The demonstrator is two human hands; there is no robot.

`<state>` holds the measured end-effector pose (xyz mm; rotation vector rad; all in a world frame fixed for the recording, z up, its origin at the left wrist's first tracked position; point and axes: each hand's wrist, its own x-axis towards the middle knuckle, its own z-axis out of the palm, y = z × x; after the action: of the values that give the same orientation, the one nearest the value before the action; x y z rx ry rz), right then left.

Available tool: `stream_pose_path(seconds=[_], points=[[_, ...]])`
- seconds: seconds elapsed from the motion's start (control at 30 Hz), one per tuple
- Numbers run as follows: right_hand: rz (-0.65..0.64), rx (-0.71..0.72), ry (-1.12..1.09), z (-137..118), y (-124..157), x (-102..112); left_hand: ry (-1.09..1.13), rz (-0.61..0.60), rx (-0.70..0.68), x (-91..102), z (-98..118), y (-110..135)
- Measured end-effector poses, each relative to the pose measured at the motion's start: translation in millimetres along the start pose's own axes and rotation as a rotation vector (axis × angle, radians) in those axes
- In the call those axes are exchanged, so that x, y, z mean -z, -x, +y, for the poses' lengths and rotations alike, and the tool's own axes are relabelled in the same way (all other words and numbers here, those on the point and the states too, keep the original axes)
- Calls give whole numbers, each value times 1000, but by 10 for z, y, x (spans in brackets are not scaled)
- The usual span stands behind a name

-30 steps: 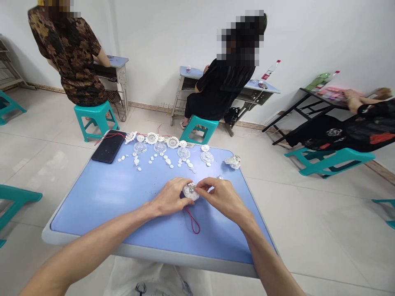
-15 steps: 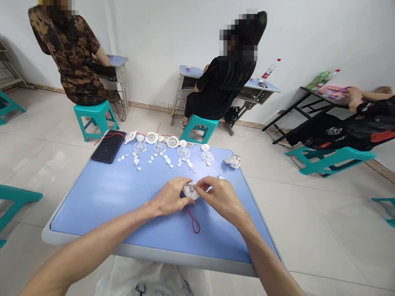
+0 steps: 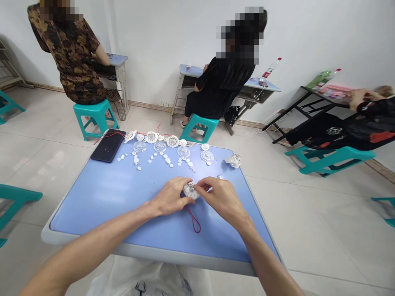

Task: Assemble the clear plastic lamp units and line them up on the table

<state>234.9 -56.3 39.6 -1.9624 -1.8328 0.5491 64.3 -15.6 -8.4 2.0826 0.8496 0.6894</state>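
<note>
Both my hands meet over the middle of a blue table (image 3: 101, 197). My left hand (image 3: 171, 196) is curled round a small white plastic part (image 3: 190, 191) and steadies it on the tabletop. My right hand (image 3: 220, 195) pinches at the top of the same part with thumb and forefinger. A thin red wire (image 3: 193, 220) trails from the part toward me in a loop.
Several white and clear plastic pieces (image 3: 168, 152) lie in rows at the table's far edge, beside a black phone (image 3: 108, 145). Three other people sit at desks by the wall on teal stools (image 3: 94, 117). A white bag (image 3: 135, 279) lies under the near edge.
</note>
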Motion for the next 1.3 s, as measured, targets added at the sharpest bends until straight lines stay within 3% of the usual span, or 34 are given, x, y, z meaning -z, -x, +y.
stream_pose_path(seconds=[0.93, 1.3], points=[[-35, 0, 51, 21, 11, -5, -2, 3, 4, -20, -28, -7], [36, 91, 181, 18, 22, -52, 5, 31, -16, -34, -54, -12]])
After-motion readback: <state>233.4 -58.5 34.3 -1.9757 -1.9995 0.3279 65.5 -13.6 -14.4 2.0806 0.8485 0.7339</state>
